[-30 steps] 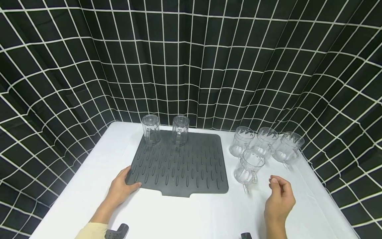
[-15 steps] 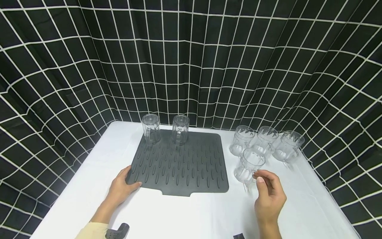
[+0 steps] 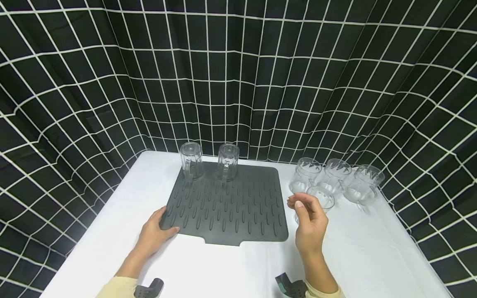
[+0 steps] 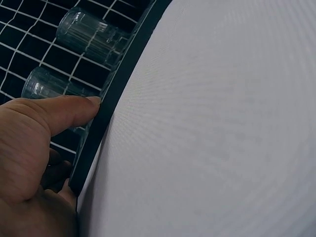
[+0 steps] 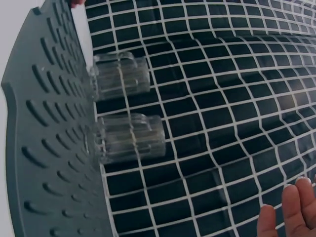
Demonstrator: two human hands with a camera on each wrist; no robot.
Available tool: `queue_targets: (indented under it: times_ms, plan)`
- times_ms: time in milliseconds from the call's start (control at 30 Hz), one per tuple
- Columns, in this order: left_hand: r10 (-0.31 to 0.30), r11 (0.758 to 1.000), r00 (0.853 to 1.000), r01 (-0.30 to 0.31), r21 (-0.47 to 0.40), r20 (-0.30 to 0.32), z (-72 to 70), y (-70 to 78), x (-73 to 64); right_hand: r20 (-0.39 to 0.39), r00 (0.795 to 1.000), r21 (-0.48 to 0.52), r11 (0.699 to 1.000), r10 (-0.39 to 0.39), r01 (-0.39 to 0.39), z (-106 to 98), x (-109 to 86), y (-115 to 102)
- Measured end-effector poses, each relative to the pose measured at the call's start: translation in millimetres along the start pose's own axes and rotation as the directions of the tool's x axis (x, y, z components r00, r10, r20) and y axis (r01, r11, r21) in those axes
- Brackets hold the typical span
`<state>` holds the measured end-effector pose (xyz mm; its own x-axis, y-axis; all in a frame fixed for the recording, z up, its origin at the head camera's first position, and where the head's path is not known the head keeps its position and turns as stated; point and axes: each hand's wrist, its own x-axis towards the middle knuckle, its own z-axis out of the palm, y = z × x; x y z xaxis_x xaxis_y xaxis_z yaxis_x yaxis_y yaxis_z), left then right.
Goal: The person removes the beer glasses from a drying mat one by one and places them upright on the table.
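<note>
My left hand (image 3: 152, 232) holds the near left corner of a dark grey drying mat (image 3: 231, 207), thumb on the front edge and fingers along the left side. Two clear glass mugs stand upside down at the mat's back left: the left mug (image 3: 191, 161) and the right mug (image 3: 228, 162). My right hand (image 3: 311, 225) hovers beside the mat's right edge with loosely bent fingers and nothing between them. Behind it, partly hidden, is the front glass mug (image 3: 326, 200) of an upright group. Straight fingers (image 5: 291, 205) of that hand show in the right wrist view.
Several more clear mugs stand upright at the back right, among them a left one (image 3: 306, 171), a middle one (image 3: 333, 176) and a right one (image 3: 363, 184). A white cloth (image 3: 354, 256) covers the table. Black curtains (image 3: 238, 82) with white grid lines surround it.
My right hand has moved left, past the front mug's handle, to a place between that mug and the mat. The left hand stays at the mat's corner, and the mugs have not moved.
</note>
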<state>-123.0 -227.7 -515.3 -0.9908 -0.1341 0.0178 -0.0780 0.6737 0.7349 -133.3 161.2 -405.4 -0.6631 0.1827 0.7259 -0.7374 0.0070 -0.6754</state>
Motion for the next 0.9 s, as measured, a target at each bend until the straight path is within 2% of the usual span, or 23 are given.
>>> queue_targets:
  times_ms: [167,500,767,900]
  plan:
    - [0.004,1.000,1.000,-0.004,-0.003,-0.004,-0.8,0.0,0.2,0.023,0.997,0.056,0.995,0.076,-0.078,12.6,5.3,13.4]
    - [0.006,1.000,1.000,-0.006,0.002,-0.006,0.9,-0.7,-1.7,0.057,0.980,0.048,0.980,0.192,-0.195,31.7,9.0,39.0]
    - [0.002,1.000,1.000,-0.002,-0.001,0.001,1.2,1.5,-1.1,0.079,0.936,0.004,0.939,0.342,-0.343,47.1,13.3,63.4]
    - [-0.001,1.000,1.000,0.001,0.001,-0.002,1.6,1.6,-1.6,0.107,0.916,0.027,0.920,0.387,-0.392,54.4,15.1,75.0]
